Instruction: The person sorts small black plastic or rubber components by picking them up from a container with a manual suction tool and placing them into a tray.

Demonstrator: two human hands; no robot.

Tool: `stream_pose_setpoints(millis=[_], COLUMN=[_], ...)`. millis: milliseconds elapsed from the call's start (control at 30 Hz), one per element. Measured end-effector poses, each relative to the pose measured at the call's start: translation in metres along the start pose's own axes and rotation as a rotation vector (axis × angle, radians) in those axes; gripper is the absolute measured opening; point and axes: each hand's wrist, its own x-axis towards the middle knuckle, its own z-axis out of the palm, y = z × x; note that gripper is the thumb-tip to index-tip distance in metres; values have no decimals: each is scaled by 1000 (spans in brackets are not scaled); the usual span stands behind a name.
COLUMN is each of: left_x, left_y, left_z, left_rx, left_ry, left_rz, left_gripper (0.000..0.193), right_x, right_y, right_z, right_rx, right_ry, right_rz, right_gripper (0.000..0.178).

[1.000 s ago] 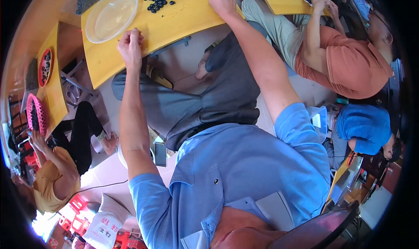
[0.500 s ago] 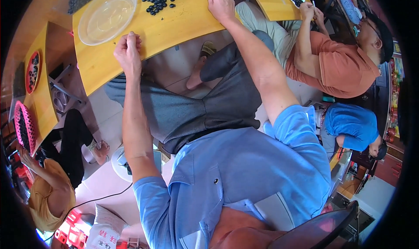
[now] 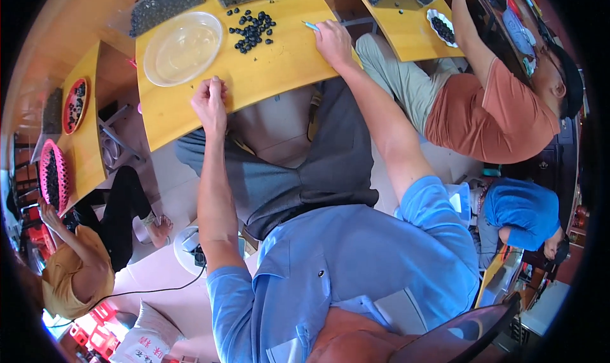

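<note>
My right hand rests on the yellow table, closed around a slim light-blue tool like a pen or small knife; its exact kind is too small to tell. My left hand is curled closed at the table's front edge, thumb up against the fingers. Whatever it may hold is hidden. Between and beyond my hands lies a loose pile of small round black fruits or nuts. To its left stands a shallow round clear plastic basin, nearest to my left hand.
Clear bins of the same dark pieces stand at the table's far edge. At right, a person in a rust shirt sits by another table with a white dish. At left are a pink basket and a red tray.
The whole view has shifted, showing more of the table's far side and its bins. My hands keep nearly the same pose. The neighbour at right has reached farther forward.
</note>
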Motion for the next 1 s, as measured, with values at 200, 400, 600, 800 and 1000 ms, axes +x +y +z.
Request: stream_pose_setpoints(millis=[200,400,600,800,1000], left_x=[3,4,-4,-7,4], left_y=[-2,0,6,2,0], left_z=[1,7,13,7,17], left_rx=[49,72,106,234,425], left_ry=[-9,63,82,44,13], left_rz=[-23,-29,-98,-25,15], left_gripper=[32,31,27,27,19], right_x=[1,2,-3,-5,-2], right_y=[-4,-6,-6,-8,-6], right_z=[-4,-3,-7,-11,-11], right_rx=[49,70,104,95,111], right_ry=[19,48,39,-12,-23], right_rz=[-32,-68,-56,-46,-57], right_gripper=[7,5,3,11,12])
